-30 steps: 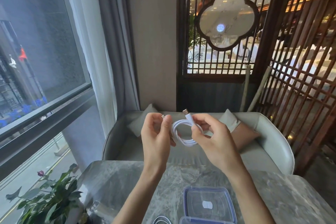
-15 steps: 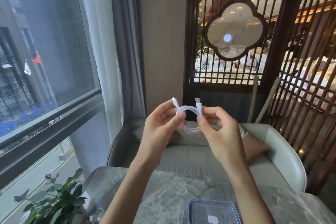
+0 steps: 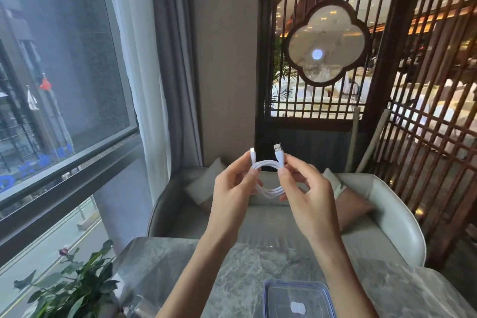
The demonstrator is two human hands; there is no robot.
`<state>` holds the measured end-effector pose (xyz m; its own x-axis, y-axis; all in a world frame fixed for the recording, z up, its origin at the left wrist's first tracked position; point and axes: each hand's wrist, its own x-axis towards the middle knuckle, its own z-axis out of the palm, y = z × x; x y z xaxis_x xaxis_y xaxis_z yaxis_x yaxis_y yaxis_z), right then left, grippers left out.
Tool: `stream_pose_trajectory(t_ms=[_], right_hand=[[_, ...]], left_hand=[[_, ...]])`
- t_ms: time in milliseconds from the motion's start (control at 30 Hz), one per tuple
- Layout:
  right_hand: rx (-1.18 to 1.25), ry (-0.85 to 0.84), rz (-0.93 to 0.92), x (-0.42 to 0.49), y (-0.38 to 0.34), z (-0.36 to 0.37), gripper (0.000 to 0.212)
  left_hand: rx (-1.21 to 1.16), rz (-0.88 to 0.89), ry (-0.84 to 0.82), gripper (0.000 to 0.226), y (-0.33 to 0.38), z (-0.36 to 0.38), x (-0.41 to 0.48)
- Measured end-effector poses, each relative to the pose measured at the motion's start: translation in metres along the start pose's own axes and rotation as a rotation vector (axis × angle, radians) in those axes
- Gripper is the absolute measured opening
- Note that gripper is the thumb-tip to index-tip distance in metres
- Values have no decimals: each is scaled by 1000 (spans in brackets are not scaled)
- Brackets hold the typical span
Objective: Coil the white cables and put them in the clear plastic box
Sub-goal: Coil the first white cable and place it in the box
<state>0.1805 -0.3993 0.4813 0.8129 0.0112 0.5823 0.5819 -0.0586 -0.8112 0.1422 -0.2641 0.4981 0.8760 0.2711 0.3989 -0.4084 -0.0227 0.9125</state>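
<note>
- Coiled white cable [image 3: 269, 190] pinched in the fingers of left hand [image 3: 233, 188] and right hand [image 3: 308, 196], up in the air, well above the clear plastic box [image 3: 294, 283].
- Loosen either pinch and those springy loops probably pop open.

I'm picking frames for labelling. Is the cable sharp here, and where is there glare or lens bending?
Head view: the cable, pinched by the left hand and right hand, is sharp and evenly lit; same view: a bright glare spot sits on the screen's panel; same view: the wide lens slants the window frame at the left.
</note>
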Motion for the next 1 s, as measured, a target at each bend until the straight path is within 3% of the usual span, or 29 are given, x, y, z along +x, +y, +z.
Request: stream_pose_trajectory(t_ms=[167,467,633,800,1000], right_hand=[[143,-40,91,1,4,-9,25],[66,-167,180,-12,21,-11,30],[213,-272,332,-36,37,-12,24],[234,-377,649,-92,81,-7,21],[172,-274,1023,-222,157,-35,15]], left_hand=[[-29,-126,-158,20,-1,-8,-4],[29,-137,-61,39,-14,-12,-10],[63,-145,-96,39,-30,-31,-31],[53,-372,-36,40,-73,-54,-82],[94,-857,168,31,-162,-90,-189]])
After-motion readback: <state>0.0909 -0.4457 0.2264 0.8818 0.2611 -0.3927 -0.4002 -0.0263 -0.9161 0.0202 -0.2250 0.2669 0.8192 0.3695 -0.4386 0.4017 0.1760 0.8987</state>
